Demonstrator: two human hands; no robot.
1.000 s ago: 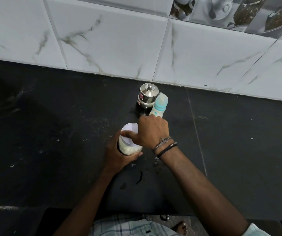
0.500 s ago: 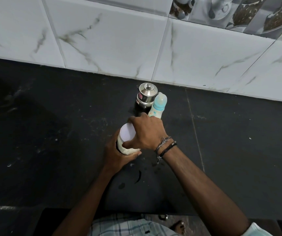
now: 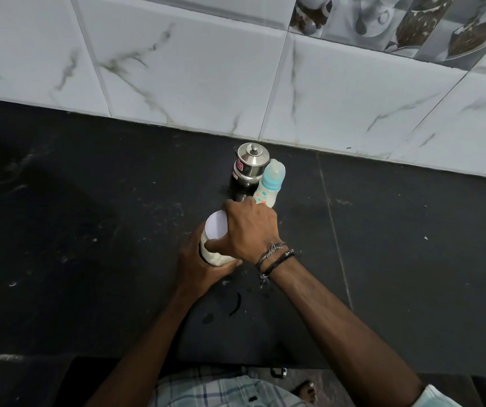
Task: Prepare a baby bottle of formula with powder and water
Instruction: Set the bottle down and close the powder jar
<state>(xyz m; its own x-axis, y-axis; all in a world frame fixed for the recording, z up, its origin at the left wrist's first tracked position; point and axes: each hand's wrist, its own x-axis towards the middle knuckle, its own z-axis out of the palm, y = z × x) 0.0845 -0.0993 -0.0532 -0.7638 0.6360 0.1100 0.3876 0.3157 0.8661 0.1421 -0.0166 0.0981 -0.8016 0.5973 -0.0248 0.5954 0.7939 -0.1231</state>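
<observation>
Right hand [image 3: 250,230]: arched over the top of the powder jar [image 3: 212,254], fingers curled down round the white lid [image 3: 216,226], thumb pressed on its near edge; wrist bent, forearm reaching in from lower right.
Left hand [image 3: 197,265]: wrapped round the jar's body from the left, holding it slightly tilted on the bench [image 3: 89,230].
Lid seating: probably still on; the rim is hidden.
Baby bottle [image 3: 269,183]: upright just beyond the right hand, beside the steel pot [image 3: 250,167].
</observation>
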